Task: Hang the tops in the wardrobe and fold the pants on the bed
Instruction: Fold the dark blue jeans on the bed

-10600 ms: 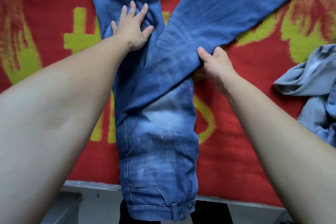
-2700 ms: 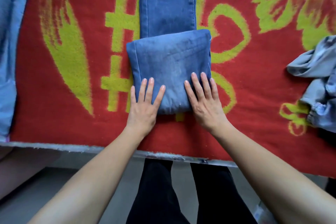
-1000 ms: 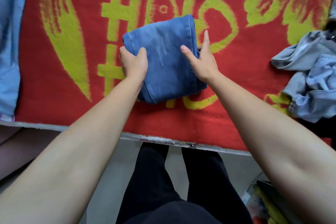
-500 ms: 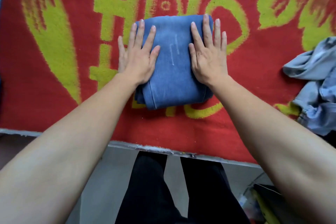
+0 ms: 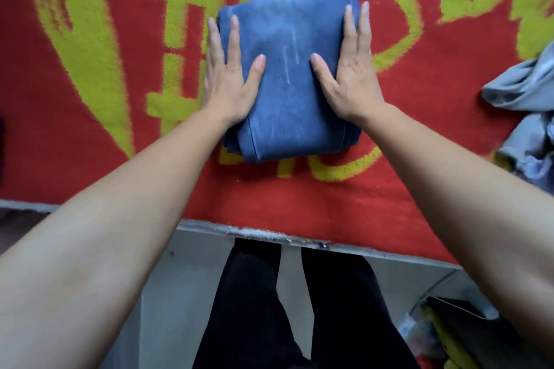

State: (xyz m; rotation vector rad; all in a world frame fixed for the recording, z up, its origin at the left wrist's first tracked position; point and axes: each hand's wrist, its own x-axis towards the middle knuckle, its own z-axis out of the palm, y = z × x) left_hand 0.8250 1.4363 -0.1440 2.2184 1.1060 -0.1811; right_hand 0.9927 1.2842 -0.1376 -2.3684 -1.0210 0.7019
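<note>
The left hand (image 5: 229,81) lies flat on the left edge of the jeans (image 5: 287,78), fingers (image 5: 233,39) stretched out straight and spread a little, thumb angled in across the denim; it presses and grips nothing. The jeans sit folded into a thick, squarish bundle on the red and yellow blanket (image 5: 90,117) of the bed, a little way in from the near edge. The right hand (image 5: 349,78) mirrors the left on the bundle's right edge, open and flat, palm down, with nothing held.

Denim like this is probably heavy for its bulk and fairly stiff, so the stacked layers likely want to spring up unless pressed, yet they should keep their shape when lifted. The cloth is not slippery or fragile. A good hold would be from both sides at once, fingers slid under the left and right edges with thumbs on top, so the layers stay clamped together.

At the far right lies a crumpled pale blue garment (image 5: 527,117), well apart from the jeans.
</note>
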